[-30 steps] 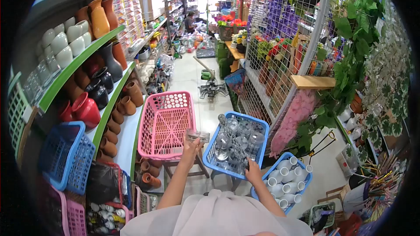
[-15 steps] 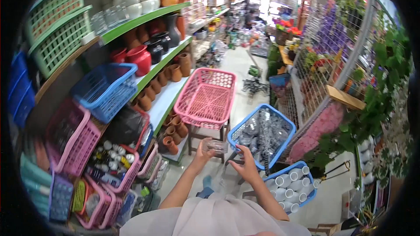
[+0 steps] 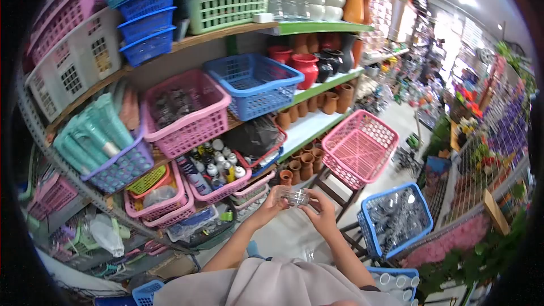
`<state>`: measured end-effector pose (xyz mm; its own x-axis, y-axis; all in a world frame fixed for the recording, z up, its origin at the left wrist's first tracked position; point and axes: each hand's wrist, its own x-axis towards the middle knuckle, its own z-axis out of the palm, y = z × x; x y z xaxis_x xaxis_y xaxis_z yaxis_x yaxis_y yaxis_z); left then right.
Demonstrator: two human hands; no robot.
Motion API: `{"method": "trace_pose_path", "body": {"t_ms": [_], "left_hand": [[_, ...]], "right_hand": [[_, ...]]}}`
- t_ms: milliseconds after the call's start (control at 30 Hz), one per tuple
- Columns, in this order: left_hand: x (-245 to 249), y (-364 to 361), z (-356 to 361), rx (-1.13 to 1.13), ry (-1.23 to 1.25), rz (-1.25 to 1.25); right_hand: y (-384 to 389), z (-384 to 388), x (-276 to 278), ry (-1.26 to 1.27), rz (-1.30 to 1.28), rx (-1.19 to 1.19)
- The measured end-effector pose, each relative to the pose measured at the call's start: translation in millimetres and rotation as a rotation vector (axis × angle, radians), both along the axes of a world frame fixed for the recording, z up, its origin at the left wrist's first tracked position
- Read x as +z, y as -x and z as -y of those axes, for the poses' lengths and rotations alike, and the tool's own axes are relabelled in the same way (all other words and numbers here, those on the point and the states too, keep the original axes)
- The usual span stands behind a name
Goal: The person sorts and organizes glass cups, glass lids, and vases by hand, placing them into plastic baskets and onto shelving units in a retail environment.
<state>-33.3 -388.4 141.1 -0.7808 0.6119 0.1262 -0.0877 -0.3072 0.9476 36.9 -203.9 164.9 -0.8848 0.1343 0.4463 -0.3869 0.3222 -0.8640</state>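
Observation:
A small clear glass jar [image 3: 293,196] lies sideways between my hands in front of my chest. Fingers of my left hand [image 3: 270,208] are wrapped round one end of it. My right hand [image 3: 322,209] grips the opposite end with thumb and fingertips. Beyond the hands stands a pink plastic basket [image 3: 362,150] on a dark stool, with only its mesh bottom showing inside. To the right, a blue basket [image 3: 428,232] holds clear glassware, some of it in plastic wrap.
Shelves at left carry a pink basket [image 3: 187,133], a blue basket [image 3: 249,105] and several red, black and clay pots. White vases [image 3: 399,280] stand in another blue basket at lower right. A wire rack [image 3: 487,153] with artificial flowers lines the right side.
My view has swung left, bringing more shelving into sight. The right hand, apart from the jar before, has closed on its end; the left hand has kept its hold.

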Motion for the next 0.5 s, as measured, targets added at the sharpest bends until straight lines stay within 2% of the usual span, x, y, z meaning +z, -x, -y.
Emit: {"method": "trace_pose_path", "body": {"t_ms": [33, 100, 133, 233, 300, 367, 400, 500], "left_hand": [[3, 8, 12, 0.028, -0.005, -0.008], [11, 23, 36, 0.125, 0.146, -0.169], [16, 27, 46, 0.143, 0.059, -0.097], [50, 46, 82, 0.168, 0.067, -0.099], [73, 61, 107, 0.281, 0.152, -0.324], [85, 79, 131, 0.502, 0.157, -0.419], [111, 79, 143, 0.611, 0.207, -0.528], [145, 99, 185, 0.974, 0.398, -0.835]], "right_hand": [[10, 7, 5, -0.005, -0.008, 0.028], [32, 22, 17, 0.148, 0.09, 0.082], [45, 30, 21, 0.203, 0.061, 0.138], [86, 54, 42, 0.361, 0.063, 0.321], [111, 70, 62, 0.38, 0.084, 0.352], [142, 85, 79, 0.426, 0.108, 0.379], [152, 97, 99, 0.412, 0.093, 0.367], [194, 118, 131, 0.346, 0.022, 0.427]]}}
